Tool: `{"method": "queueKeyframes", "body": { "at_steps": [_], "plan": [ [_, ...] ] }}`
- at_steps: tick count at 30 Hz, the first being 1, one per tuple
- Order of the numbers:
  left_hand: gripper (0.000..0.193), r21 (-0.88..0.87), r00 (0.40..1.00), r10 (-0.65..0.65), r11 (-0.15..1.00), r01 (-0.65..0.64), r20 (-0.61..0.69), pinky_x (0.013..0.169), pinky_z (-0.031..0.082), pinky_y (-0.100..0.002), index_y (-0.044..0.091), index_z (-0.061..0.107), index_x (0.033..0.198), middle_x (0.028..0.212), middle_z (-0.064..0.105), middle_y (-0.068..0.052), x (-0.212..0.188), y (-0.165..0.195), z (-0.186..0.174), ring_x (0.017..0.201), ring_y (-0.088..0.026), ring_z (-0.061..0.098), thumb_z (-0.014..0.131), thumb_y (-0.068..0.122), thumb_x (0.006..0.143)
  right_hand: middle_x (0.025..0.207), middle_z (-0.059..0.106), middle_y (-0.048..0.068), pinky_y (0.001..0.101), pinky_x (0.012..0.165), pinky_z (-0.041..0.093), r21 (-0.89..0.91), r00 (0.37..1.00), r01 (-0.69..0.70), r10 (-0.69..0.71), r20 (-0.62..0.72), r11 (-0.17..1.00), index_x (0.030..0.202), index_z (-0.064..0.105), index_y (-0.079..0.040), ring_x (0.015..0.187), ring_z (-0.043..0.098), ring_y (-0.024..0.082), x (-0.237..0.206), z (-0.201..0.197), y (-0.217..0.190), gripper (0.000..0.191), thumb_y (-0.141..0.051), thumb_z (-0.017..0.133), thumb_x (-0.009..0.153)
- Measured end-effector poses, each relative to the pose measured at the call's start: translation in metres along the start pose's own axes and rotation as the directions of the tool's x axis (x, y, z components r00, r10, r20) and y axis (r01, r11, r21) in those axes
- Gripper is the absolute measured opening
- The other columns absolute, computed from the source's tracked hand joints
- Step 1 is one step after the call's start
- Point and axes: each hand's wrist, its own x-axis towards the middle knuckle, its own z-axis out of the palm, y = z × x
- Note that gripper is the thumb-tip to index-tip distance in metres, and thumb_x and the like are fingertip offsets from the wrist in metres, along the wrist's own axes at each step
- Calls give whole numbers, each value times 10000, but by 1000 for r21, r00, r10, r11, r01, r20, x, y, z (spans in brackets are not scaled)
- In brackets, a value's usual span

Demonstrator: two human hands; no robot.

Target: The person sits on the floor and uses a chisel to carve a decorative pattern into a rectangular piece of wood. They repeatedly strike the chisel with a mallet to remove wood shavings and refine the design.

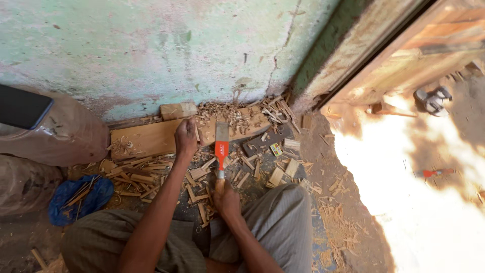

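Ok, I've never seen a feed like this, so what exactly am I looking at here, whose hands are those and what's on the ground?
One camera worn on a person's head looks down at their own bare hands. The left hand grips a thin wooden stick standing on a wooden plank. The right hand holds the handle of an orange-headed hatchet, blade toward the plank. Wood chips and offcuts litter the dirt floor; a blue bag lies left, by a pale green wall.
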Motion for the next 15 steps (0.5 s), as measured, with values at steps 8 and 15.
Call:
{"method": "queueKeyframes", "body": {
  "at_steps": [8,15],
  "plan": [
    [393,441,796,-454,857,266,400,460,485,-292,-17,694,1247,732,694,-136,-16,-9,106,482,-144,567,725,245,955,943,711,308,533,716,591,-61,997,59,-56,55,996,1347,555,5,818,720,474,-7,-8,1,461,-177,637,932],
    [565,230,939,235,928,-294,253,977,542,-415,-27,624,1345,1257,705,-188,-14,72,165,1161,-275,689,670,421,1004,886,665,295,552,712,559,12,966,200,-195,-169,980,963,707,-16,829,676,477,-11,-6,18,169,-146,707,854]
  ]
}}
